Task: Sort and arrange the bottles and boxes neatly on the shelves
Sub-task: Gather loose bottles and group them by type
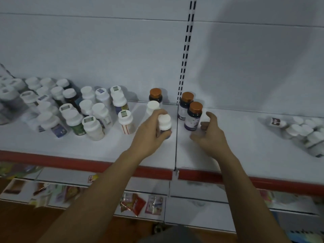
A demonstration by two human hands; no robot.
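Observation:
My left hand [150, 130] grips a white-capped bottle [164, 122] standing near the middle of the white shelf [105, 146]. Another white-capped bottle [152, 106] stands just behind it, and a dark bottle with an orange cap [155, 94] stands at the back wall. My right hand [210, 134] hovers with loosely curled fingers and holds nothing, just right of two dark orange-capped bottles [192, 113]. A crowd of several white-capped bottles [73, 109] fills the shelf's left part.
Several white-capped bottles [305, 132] lie and stand at the far right. The shelf has a red front edge [70, 161] and a slotted upright [186, 50] at the back. A lower shelf [140, 204] holds packets and boxes.

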